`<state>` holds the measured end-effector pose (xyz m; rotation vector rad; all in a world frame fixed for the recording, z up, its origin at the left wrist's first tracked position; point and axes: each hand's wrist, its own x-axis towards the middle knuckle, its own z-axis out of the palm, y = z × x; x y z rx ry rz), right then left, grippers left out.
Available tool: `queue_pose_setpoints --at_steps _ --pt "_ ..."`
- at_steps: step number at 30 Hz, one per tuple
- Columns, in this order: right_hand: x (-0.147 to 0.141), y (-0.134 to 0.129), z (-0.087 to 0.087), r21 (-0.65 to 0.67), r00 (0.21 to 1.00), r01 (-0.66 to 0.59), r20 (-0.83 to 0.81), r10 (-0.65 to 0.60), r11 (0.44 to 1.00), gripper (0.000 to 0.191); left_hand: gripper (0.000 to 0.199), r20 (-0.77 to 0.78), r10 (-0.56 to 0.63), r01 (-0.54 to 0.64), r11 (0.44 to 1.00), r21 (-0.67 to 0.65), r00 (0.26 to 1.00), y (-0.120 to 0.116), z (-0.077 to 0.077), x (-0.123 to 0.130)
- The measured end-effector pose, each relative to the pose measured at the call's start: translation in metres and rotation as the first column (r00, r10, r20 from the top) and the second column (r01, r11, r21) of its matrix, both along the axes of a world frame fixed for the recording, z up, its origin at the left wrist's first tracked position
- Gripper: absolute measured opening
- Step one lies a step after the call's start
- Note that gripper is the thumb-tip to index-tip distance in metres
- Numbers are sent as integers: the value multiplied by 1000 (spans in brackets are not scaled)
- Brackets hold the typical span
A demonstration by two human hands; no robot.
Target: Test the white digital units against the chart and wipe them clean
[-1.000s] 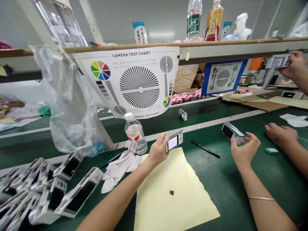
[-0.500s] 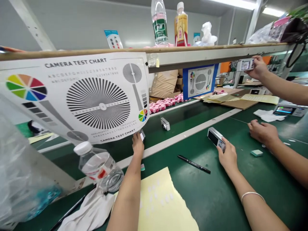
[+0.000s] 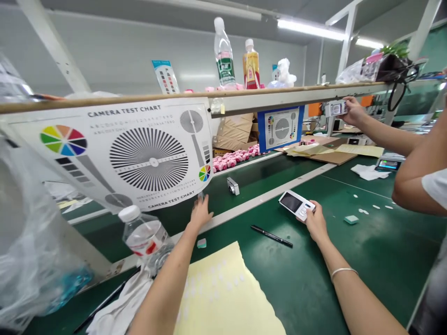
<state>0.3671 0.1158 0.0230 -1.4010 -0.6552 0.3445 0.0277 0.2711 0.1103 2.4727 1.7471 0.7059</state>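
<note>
— Spanning the foreground, that's the green desk (image 3: pixel 300 279)?
— Yes, with the camera test chart (image 3: pixel 150 158) hanging above and the yellow sheet (image 3: pixel 226 298) lying beside the left forearm.
— And the hands?
— The left hand (image 3: pixel 201 212) is by the chart's lower edge; its grasp I can't tell. The right hand (image 3: pixel 317 222) grips the white camera (image 3: pixel 295 204).
— Smaller things?
— A silver camera (image 3: pixel 233 186) farther back, and a slim black pen (image 3: pixel 271 236) near the sheet.

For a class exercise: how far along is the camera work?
Possibly done: the small silver camera standing untouched beyond the grey strip. In hand: a silver dark-screened camera, in the right hand; the left hand is at the lower edge of the white paper chart, grip unclear. Left: seemingly the held camera; total unclear.
</note>
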Motion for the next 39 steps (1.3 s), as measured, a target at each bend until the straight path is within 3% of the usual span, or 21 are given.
queue_pose_setpoints --at_steps 3,6,9,10,11,13,16,20,21,22,23,26,28,32,36,39 --pt "-21 -11 22 138 965 -233 -85 246 962 31 74 80 -226 232 969 -80 971 -41 17 11" --pt "-60 -31 47 213 870 -454 -101 482 865 33 100 219 -390 428 889 -164 894 -95 27 12" --pt "-109 -57 67 222 708 -672 -88 701 707 35 127 382 -485 588 778 -223 787 -161 25 -3" --pt "-125 -66 71 211 638 -738 -88 765 640 34 129 524 -517 694 685 -221 677 -184 21 -11" --pt "-141 -74 73 199 565 -797 -89 820 570 33 127 633 -494 743 639 -201 596 -206 17 -21" --pt "-169 -90 73 169 409 -892 -95 907 420 30 105 735 -379 683 714 -153 561 -247 6 -41" --pt "-199 -107 66 117 186 -973 -107 977 198 29 77 708 -281 493 863 -108 648 -291 -13 -71" --pt "-217 -114 53 2 -8 -1000 -134 991 -7 33 69 604 -328 365 929 66 726 -314 -38 -100" --pt "-218 -113 49 -62 -13 -998 -106 994 -20 36 70 552 -358 338 930 143 753 -314 -44 -106" --pt "-218 -111 46 -148 11 -989 -52 999 4 40 70 478 -388 320 921 220 788 -313 -49 -111" --pt "-217 -108 42 -240 62 -969 21 998 65 43 70 385 -411 314 904 291 826 -311 -55 -115" --pt "-212 -98 31 -447 245 -829 249 937 336 42 70 93 -405 325 833 447 909 -302 -66 -123" --pt "-209 -93 24 -519 280 -752 306 910 406 28 68 -3 -353 307 810 500 936 -298 -68 -127" --pt "-214 -94 17 -628 206 -672 351 913 393 8 65 21 -258 202 802 562 966 -299 -64 -130" --pt "-224 -100 17 -668 159 -645 358 920 371 4 66 112 -228 116 789 604 967 -303 -60 -130" --pt "-229 -104 16 -671 138 -656 345 928 347 12 67 188 -212 66 813 578 959 -305 -59 -130"
